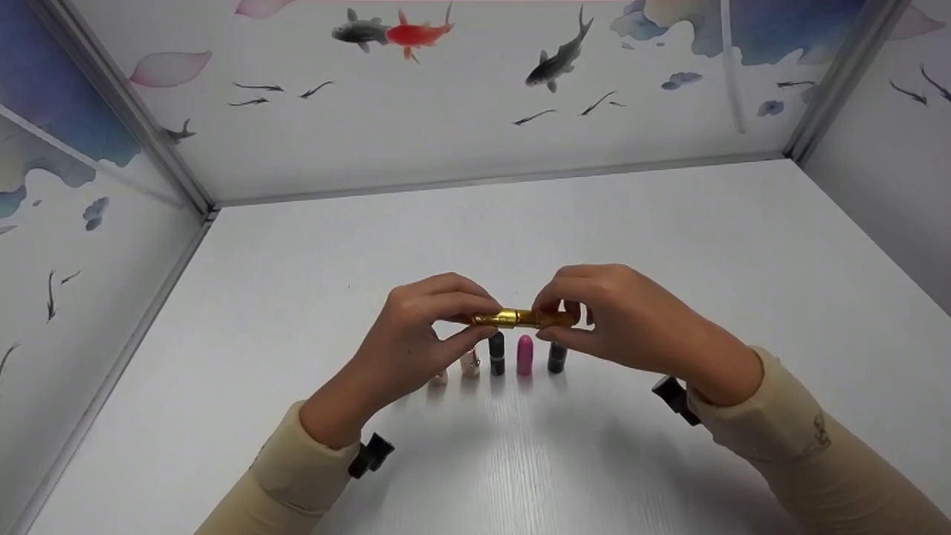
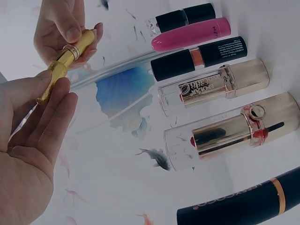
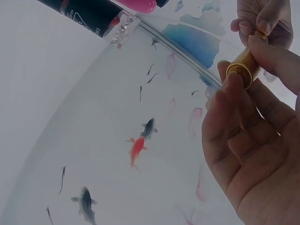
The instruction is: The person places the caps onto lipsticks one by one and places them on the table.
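Observation:
Both hands hold a gold lipstick tube [image 1: 513, 318] level above the table, one at each end. The left hand [image 1: 416, 327] pinches its left end between thumb and fingers. On the other end, the right hand [image 1: 624, 316] grips with its thumb and curled fingers. A lighter ring circles the tube [image 2: 70, 50] near its middle in the left wrist view. The right wrist view shows the tube's round end [image 3: 240, 75] between the right hand's fingers.
Behind and below the hands stands a row of lipsticks: a pink one [image 1: 525, 355], black ones [image 1: 497, 354] and clear-capped gold ones [image 2: 234, 129]. A black tube with a gold band [image 2: 234, 201] stands at the near end. Panels printed with fish [image 1: 557, 63] enclose the white table [image 1: 297, 260].

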Available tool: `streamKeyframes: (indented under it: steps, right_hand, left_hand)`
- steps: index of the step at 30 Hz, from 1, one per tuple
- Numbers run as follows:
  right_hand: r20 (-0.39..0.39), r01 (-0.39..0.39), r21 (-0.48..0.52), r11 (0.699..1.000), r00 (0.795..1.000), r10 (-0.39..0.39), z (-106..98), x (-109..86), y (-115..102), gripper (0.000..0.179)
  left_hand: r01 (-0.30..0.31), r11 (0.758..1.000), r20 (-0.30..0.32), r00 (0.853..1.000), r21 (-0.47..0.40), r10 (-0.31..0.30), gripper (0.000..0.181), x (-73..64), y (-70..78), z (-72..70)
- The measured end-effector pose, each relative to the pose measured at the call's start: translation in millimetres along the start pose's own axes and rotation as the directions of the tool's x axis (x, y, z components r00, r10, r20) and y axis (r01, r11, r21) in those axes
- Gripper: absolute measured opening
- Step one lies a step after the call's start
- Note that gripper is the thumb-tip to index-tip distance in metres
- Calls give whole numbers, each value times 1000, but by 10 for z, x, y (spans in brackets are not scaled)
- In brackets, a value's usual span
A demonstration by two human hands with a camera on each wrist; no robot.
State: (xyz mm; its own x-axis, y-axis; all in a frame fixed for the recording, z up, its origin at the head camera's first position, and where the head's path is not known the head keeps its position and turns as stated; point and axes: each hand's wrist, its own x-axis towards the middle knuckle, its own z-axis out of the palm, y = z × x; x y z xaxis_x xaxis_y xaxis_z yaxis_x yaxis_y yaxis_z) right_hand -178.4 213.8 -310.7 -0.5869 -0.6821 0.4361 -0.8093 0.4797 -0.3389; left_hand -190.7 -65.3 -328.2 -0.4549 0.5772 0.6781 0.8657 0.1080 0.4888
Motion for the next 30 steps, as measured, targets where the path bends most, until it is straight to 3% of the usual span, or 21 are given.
streamKeyframes:
  steps: [8,30]
  right_hand:
    - [12,-4,4,1000,1000,4,11,3,-11,13]
    - [-10,52,49,997,999,-51,139,5,-56,19]
  left_hand:
    - [-22,1000,6,1000,-10,23,19,20,27,12]
    - [-9,999,61,998,39,7,15,2,47,79]
